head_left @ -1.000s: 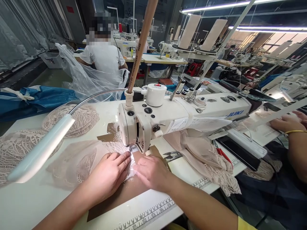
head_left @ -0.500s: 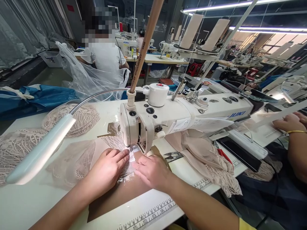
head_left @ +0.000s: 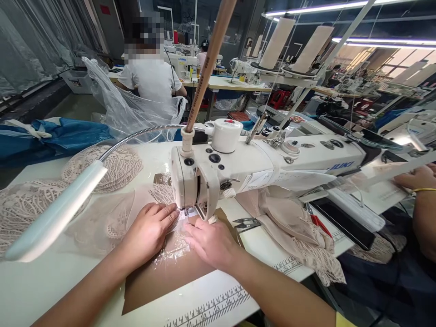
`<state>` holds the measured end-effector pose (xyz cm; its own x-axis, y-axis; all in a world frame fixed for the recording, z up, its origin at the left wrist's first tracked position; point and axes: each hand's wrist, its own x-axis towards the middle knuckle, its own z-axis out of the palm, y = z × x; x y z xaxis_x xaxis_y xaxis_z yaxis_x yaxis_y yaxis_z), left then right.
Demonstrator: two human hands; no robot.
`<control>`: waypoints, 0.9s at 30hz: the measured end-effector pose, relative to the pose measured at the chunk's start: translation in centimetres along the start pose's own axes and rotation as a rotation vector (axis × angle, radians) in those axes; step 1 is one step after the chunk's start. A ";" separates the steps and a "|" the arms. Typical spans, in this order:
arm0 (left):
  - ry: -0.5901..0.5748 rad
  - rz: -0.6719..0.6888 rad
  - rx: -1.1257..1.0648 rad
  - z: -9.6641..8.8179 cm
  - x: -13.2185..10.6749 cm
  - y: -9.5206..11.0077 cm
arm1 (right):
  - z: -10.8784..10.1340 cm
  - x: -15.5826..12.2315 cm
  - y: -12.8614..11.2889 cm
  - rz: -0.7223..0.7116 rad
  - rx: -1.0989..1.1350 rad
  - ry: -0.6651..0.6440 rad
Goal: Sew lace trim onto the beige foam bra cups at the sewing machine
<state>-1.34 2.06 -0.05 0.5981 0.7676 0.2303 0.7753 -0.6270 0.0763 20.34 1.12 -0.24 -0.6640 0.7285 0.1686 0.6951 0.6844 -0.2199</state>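
Note:
A beige lace fabric piece [head_left: 161,194] lies under the needle end of the white sewing machine [head_left: 195,179]. My left hand [head_left: 151,229] rests flat on it, left of the presser foot [head_left: 188,211], with fingers stretched out and close together. Right of the foot, my right hand [head_left: 213,243] has its fingers bent and pinched on the near edge of the fabric; the fingertips partly hide what they hold. Both hands are over a shiny brown sheet [head_left: 163,277] taped to the table. Sheer beige fabric [head_left: 98,222] spreads out to the left of my left hand.
Lace pieces [head_left: 105,168] lie on the left under a lamp [head_left: 57,211]. Thread snips [head_left: 247,223], more beige fabric [head_left: 289,222] and a black phone [head_left: 342,221] are on the right. A printed ruler [head_left: 211,311] runs along the front edge. A co-worker's hand [head_left: 417,177] is far right.
The fabric under my fingers has advanced slightly toward the needle, and both hands have shifted a little left. The camera view has moved slightly.

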 end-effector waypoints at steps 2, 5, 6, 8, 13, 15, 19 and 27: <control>0.012 -0.022 -0.012 0.4 -0.1 -0.3 | 0.1 0.0 0.0 0.005 0.006 -0.011; 0.070 -0.041 -0.059 0.9 -0.5 -0.9 | 0.1 0.0 0.0 0.005 0.015 -0.028; 0.094 -0.047 -0.081 1.0 -0.7 -1.0 | 0.1 0.0 0.1 0.005 0.022 -0.036; 0.132 -0.069 -0.127 1.1 -0.9 -1.1 | -0.4 0.0 0.1 0.003 0.055 -0.060; 0.137 -0.206 -0.271 0.7 -1.0 -0.9 | -3.6 -1.2 0.2 0.079 0.115 -0.153; 0.137 -0.242 -0.300 0.3 -1.0 -1.0 | -5.3 -2.5 0.6 0.123 0.079 -0.171; 0.085 -0.260 -0.369 -1.7 -2.0 -0.3 | -7.2 -5.0 2.6 0.243 -0.120 -0.236; -0.377 -0.121 -0.796 -6.2 -5.4 5.8 | -6.1 -6.9 5.7 0.210 -0.299 -0.290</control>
<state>-1.35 -6.50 5.19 0.6570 0.7394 -0.1473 0.5508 -0.3373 0.7635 30.53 0.15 3.23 -0.5207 0.8430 -0.1346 0.8433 0.5325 0.0731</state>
